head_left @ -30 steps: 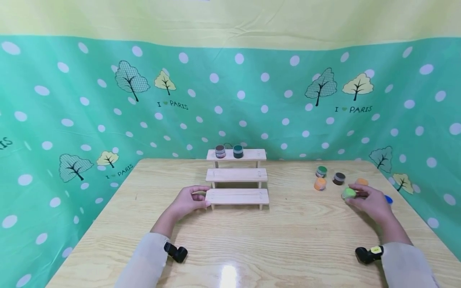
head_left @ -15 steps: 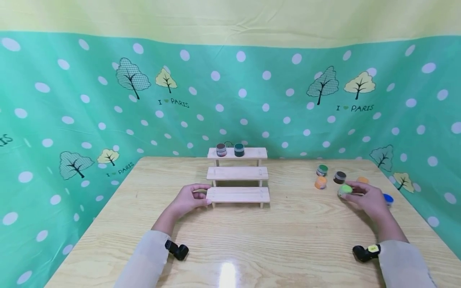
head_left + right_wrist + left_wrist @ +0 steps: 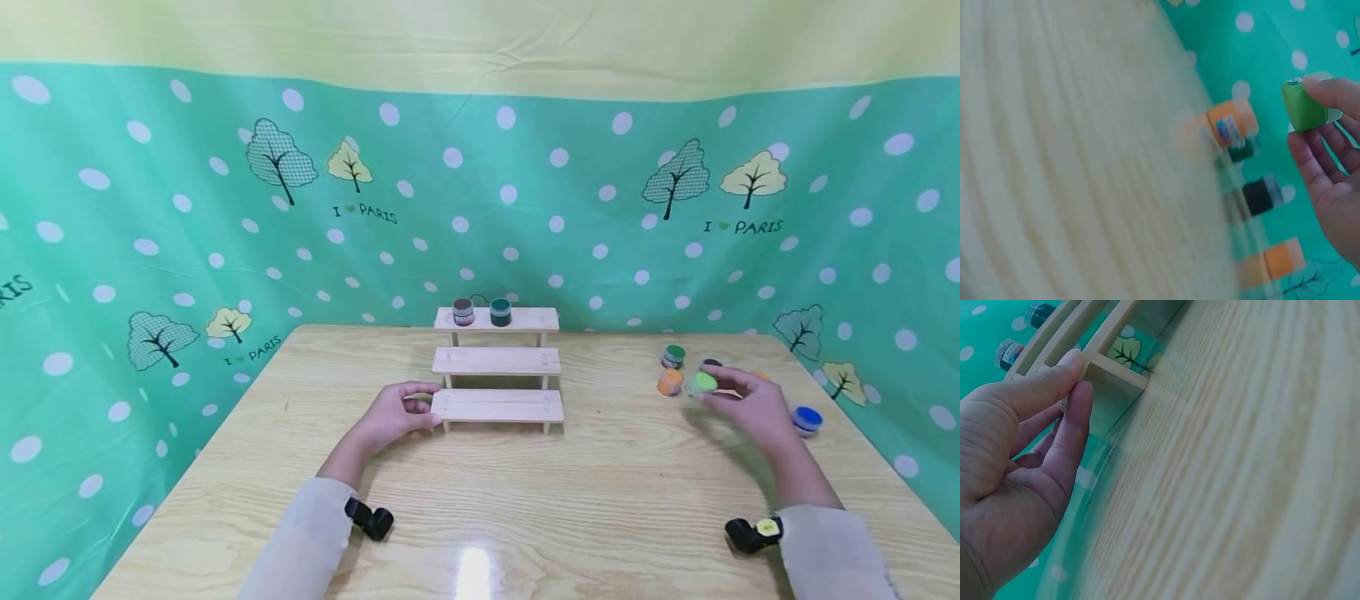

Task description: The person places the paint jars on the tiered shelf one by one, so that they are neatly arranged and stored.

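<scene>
A three-tier wooden stand (image 3: 497, 406) stands mid-table. My left hand (image 3: 388, 417) pinches the left end of its lowest board; in the left wrist view the thumb (image 3: 1054, 384) lies along that board's end. On the top tier sit a dark brown paint jar (image 3: 463, 313) and a dark green paint jar (image 3: 500, 313), side by side. My right hand (image 3: 752, 411) holds a light green paint jar (image 3: 702, 383) between thumb and fingers. The right wrist view shows this light green jar (image 3: 1305, 107) raised off the table.
Around the right hand stand a green jar (image 3: 673, 357), an orange jar (image 3: 671, 383) and a blue jar (image 3: 807, 420). A black jar (image 3: 1259, 196) and another orange jar (image 3: 1280, 259) are partly hidden in the head view. A dotted green cloth (image 3: 517, 208) hangs behind the table.
My right hand has lifted the light green jar and carried it left, toward the nearer orange jar, uncovering the blue jar. The left hand stays at the stand.
</scene>
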A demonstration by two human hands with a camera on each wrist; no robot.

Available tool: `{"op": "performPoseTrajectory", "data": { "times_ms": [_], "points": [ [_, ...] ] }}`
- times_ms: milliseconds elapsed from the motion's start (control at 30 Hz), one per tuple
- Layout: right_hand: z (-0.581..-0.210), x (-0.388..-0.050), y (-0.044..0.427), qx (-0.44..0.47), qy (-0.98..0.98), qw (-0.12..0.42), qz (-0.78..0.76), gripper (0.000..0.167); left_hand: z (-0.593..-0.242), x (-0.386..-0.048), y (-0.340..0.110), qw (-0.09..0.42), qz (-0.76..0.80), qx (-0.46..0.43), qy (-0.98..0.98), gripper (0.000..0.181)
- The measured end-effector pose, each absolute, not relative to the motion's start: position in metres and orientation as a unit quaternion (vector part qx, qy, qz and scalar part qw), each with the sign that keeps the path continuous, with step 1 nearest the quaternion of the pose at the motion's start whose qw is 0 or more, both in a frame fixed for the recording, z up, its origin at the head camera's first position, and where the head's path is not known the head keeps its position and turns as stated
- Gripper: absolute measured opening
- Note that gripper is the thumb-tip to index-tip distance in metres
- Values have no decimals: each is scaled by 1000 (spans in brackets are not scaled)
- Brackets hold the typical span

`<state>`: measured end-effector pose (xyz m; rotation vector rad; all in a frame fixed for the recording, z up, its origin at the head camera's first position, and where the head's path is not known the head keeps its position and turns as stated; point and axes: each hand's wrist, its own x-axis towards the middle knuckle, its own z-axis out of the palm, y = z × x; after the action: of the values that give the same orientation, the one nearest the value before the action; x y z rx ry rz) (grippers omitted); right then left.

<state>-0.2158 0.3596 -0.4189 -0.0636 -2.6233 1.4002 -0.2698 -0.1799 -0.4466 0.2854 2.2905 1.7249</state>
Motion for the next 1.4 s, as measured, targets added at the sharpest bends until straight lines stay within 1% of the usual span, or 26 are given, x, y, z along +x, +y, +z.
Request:
{"op": "performPoseTrajectory", "data": {
  "times_ms": [167, 233, 500, 700, 833, 1033, 1133, 1400],
  "points": [
    [-413, -214, 348, 15, -860, 103, 499, 60, -450, -273, -180, 132, 590, 103, 790, 58],
    [-410, -215, 344, 21, -861, 103, 499, 60, -451, -274, -180, 132, 590, 102, 790, 58],
    [-400, -222, 322, 35, -853, 91, 512, 64, -450, -271, -180, 127, 601, 97, 783, 59],
    [-394, -228, 304, 79, -824, 88, 554, 57, -449, -271, -180, 132, 600, 92, 784, 59],
    [-389, -231, 292, 93, -814, 85, 567, 53, -449, -271, -180, 132, 600, 92, 784, 58],
    [-382, -237, 276, 103, -808, 70, 576, 55, -448, -270, -180, 132, 597, 95, 786, 58],
    [-379, -240, 269, 114, -805, 72, 578, 56, -447, -270, -179, 133, 599, 92, 785, 59],
    [-373, -250, 251, 136, -801, 64, 579, 52, -448, -271, -179, 129, 597, 77, 788, 59]
  ]
}}
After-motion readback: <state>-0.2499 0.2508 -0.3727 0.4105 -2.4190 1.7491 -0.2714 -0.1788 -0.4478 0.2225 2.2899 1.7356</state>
